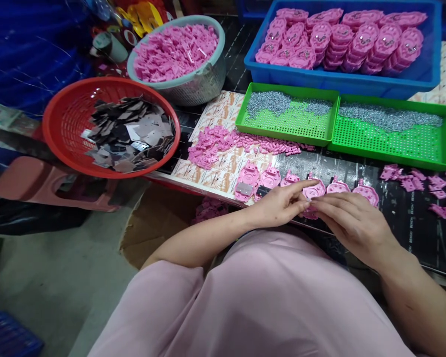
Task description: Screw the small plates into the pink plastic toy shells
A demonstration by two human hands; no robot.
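Several pink plastic casings lie in a row along the table's front edge, one of them (313,190) under my fingertips. My left hand (280,203) reaches over this casing, index finger stretched out and thumb near the other hand's fingertips. From the right, my right hand (353,218) bends over the same casing, fingers pressed together; anything between its fingertips is too small or hidden to name. Two casings at the row's left end carry flat plates, a grey plate (244,191) and a black plate (262,191).
Behind the row stand green trays (288,133) (386,152) of screws and a blue bin (342,84) of stacked pink casings. A red basket (65,124) of plates and a grey-green basket (204,74) of pink parts stand left. Loose pink pieces (407,179) lie right.
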